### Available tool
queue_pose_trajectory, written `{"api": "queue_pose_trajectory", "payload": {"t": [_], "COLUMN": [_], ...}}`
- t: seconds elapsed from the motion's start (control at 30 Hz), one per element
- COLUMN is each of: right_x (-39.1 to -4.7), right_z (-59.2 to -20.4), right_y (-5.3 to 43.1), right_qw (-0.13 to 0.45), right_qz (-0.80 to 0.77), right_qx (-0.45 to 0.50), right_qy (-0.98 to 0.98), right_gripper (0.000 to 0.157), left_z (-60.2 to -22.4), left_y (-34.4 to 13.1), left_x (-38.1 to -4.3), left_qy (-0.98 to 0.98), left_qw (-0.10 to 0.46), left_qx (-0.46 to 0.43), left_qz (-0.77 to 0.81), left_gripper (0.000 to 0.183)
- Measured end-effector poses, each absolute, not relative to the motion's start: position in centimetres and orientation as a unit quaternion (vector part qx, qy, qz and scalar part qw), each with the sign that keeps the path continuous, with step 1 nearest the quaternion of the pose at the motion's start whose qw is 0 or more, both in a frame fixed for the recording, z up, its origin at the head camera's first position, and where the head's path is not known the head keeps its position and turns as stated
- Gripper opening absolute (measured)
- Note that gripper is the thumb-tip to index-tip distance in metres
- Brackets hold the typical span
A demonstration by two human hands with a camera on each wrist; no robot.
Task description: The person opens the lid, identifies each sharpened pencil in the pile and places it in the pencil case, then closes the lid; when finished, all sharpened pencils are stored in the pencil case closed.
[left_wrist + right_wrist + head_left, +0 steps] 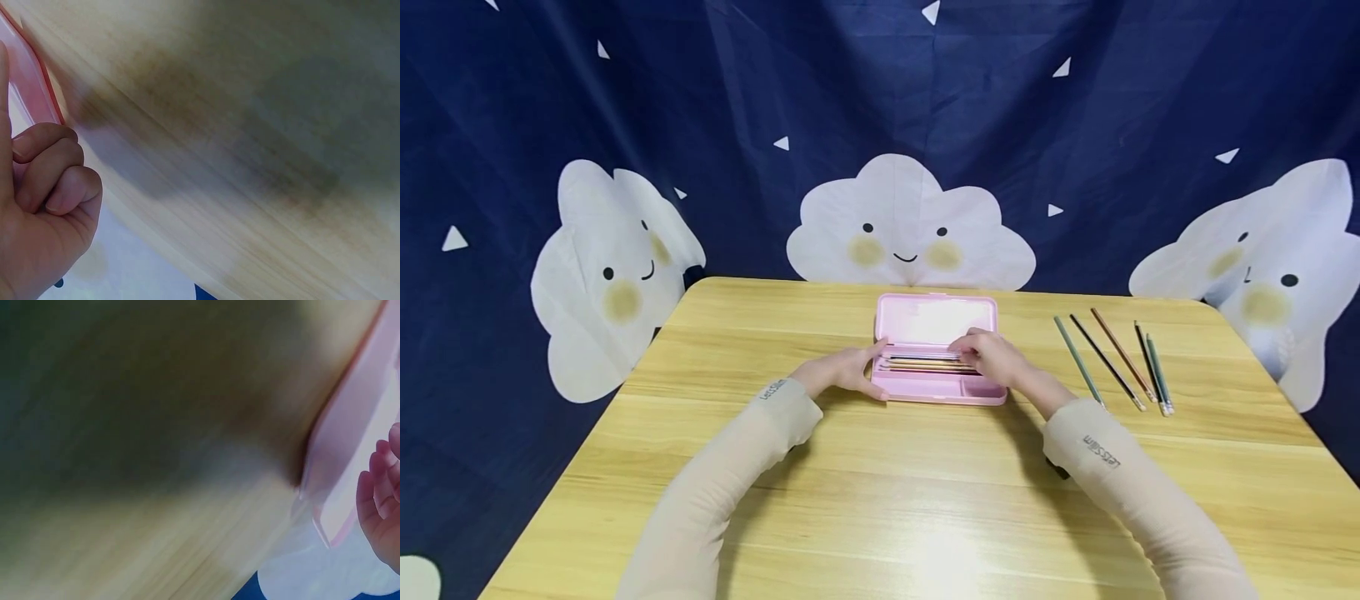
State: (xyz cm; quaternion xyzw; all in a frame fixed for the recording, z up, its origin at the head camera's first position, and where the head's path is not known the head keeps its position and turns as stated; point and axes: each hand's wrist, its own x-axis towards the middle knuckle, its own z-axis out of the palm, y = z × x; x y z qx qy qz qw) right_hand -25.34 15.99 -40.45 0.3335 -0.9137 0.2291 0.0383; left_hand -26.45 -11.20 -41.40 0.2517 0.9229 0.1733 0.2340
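A pink pencil case (925,387) lies with its lid (895,317) raised at the back of the table. Several pencils (917,364) lie lengthwise in its long compartment. My left hand (850,369) holds the case's left end, thumb at the front edge and forefinger toward the hinge; in the left wrist view its other fingers (47,165) are curled against the case. Over the case's right half, my right hand (996,358) reaches in with bent fingers and covers the pencils' right ends. Whether it pinches a pencil is hidden. The right wrist view shows bent fingers (381,481) beside the case.
Several loose pencils (1108,358) in green, dark and brown lie spread on the wooden table (850,500), right of the case. A dark blue cloth (737,100) with white clouds hangs behind the table. The case has a small compartment (983,387) at its front right.
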Motion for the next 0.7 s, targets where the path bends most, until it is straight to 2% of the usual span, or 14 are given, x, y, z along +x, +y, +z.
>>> {"api": "queue_pose_trajectory", "payload": {"t": [0.7], "right_x": [-23.6], "right_z": [-39.7], "right_y": [23.7], "right_qw": [0.061], "right_qz": [0.239], "right_qx": [0.275], "right_qy": [-0.929], "right_gripper": [0.020], "left_z": [-41.2], "left_y": [-11.4], "left_x": [-26.3], "left_qy": [0.920], "left_qw": [0.240], "left_qx": [0.253], "left_qz": [0.180], "left_gripper": [0.105]}}
